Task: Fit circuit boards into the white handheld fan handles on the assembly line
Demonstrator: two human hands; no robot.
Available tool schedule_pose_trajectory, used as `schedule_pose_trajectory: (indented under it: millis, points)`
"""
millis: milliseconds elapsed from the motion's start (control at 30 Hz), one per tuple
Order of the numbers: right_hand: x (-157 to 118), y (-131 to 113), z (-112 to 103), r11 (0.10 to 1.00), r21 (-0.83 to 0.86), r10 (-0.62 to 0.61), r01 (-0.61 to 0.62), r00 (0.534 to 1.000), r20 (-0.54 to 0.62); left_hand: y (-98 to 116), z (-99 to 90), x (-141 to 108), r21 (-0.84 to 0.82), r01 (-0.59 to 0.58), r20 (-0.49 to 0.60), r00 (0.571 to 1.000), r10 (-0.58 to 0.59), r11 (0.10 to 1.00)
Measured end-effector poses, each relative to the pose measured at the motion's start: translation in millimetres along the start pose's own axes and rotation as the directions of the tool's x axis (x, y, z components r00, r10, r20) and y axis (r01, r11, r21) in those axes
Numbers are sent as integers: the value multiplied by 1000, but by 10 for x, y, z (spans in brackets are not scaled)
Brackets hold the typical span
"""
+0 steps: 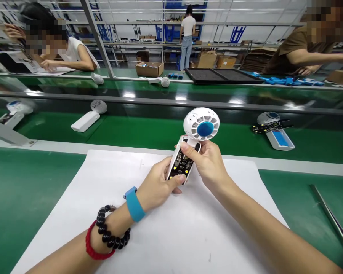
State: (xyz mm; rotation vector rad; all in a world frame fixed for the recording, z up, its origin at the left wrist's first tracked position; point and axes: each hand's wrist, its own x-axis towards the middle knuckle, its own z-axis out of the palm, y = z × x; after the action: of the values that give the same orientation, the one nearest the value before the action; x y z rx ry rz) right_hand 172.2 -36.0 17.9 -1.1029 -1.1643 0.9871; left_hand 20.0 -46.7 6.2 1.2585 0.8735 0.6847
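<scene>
A white handheld device (205, 124) with a round vented head and a blue disc at its centre is held up over the white paper (188, 228). Its open handle shows a black circuit board (181, 164) with small yellow parts. Around the handle's lower end, my left hand (160, 183) is closed, thumb on the board. My right hand (208, 161) grips the upper handle just below the head, its thumb pressing the board's top end. The head tilts to the right. The fingers behind the handle are mostly hidden.
Similar devices lie on the green belt beyond: one (85, 121) at left, another (280, 139) at right with a loose board (271, 126) across it. A metal rod (331, 220) lies right. People work across the belt.
</scene>
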Motion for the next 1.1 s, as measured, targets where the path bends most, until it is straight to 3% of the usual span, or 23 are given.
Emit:
schedule_pose_trajectory:
  millis: [167,300,400,500,633,833,967,1033,1100]
  points:
    - [18,-33,-19,999,-40,5,-4,1000,15,6,-15,10,-44,20,29,999,-19,999]
    - [2,-32,-5,998,-50,51,-43,983,176,12,-31,10,-133,-14,78,997,25,991]
    - [-84,-7,67,998,-4,63,-66,920,387,9,-39,14,-203,-29,-37,999,22,979]
    - [-204,15,158,996,-83,56,-18,871,488,11,-78,34,-140,-167,-249,960,129,976]
    - [-321,16,231,982,-189,80,13,875,478,37,-131,56,33,-288,-350,894,281,957]
    - [-344,21,260,985,-173,74,0,903,423,32,-120,77,124,-310,-391,858,333,943]
    - [-339,24,259,987,-159,99,-38,913,396,15,-101,78,54,-310,-422,855,303,949]
    - [-344,18,251,976,-164,200,-145,893,403,20,-113,84,-32,-298,-478,843,247,954]
    - [-342,8,239,948,-147,318,-282,821,475,28,-148,99,-101,-281,-541,821,185,954]
